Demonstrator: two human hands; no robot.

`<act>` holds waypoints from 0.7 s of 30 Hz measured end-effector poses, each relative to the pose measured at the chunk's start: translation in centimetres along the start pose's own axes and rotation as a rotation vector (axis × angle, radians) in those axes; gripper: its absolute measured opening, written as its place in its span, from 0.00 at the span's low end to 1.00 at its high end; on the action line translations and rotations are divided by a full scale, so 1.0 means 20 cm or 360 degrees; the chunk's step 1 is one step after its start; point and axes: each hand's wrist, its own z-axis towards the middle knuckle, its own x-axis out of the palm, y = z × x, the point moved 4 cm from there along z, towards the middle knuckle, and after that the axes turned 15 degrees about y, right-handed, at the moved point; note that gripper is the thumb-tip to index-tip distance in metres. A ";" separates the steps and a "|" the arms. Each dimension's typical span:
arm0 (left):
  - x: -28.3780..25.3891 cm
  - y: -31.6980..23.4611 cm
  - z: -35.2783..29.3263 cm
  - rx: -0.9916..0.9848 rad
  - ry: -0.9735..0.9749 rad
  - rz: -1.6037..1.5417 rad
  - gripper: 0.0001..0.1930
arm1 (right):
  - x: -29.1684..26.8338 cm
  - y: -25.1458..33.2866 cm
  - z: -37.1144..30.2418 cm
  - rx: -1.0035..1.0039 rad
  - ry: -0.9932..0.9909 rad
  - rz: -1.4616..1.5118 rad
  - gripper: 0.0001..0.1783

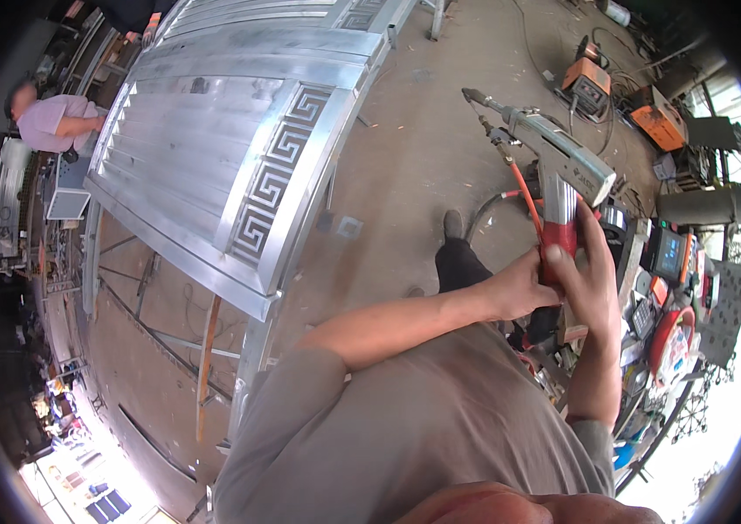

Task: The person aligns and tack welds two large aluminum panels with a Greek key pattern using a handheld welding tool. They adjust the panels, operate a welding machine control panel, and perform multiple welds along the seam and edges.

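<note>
A silver welding gun (pixel 554 148) with a red and black grip is held out to my right, its nozzle pointing up and to the left in the picture. My right hand (pixel 590 275) wraps round the red grip just under the silver body. Lower on the same grip, my left hand (pixel 520 284) is closed, having come across my body; its fingertips are partly hidden. An orange hose (pixel 525 194) runs beside the grip to the fittings near the nozzle. To my left lies a large silver metal gate panel (pixel 191 144) with a Greek-key border strip (pixel 276 179), raised on a metal frame.
Orange machines (pixel 587 86) with cables stand on the floor at the far right. A cluttered bench beside my right arm bears a device with a screen (pixel 671 253). A person in a pale top (pixel 56 122) is beyond the panel; a co-worker's gloved hand (pixel 151 31) is at its far end.
</note>
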 end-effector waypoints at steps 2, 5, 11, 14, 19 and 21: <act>-0.19 0.02 0.06 -0.0182 -0.0020 0.0211 0.37 | -0.03 -0.05 0.35 0.0198 0.0343 0.0380 0.38; -0.49 0.00 0.21 -0.0149 -0.0017 0.0550 0.33 | -0.01 -0.10 0.79 -0.0042 0.0397 0.0880 0.27; -1.13 -0.07 0.42 -0.0510 0.0213 0.0453 0.36 | -0.07 -0.21 1.46 0.0012 0.0630 0.1080 0.22; -1.71 -0.24 0.22 -0.0877 -0.0061 0.1065 0.32 | -0.10 -0.28 1.67 0.0189 0.0752 0.0991 0.21; -2.73 -0.91 -0.30 -0.0721 -0.1471 0.2358 0.19 | -0.04 -0.32 1.94 0.0177 0.0858 0.0749 0.40; -2.99 -1.01 -0.37 -0.0867 -0.1403 0.2784 0.25 | 0.03 -0.27 2.05 -0.0267 0.0807 0.0148 0.43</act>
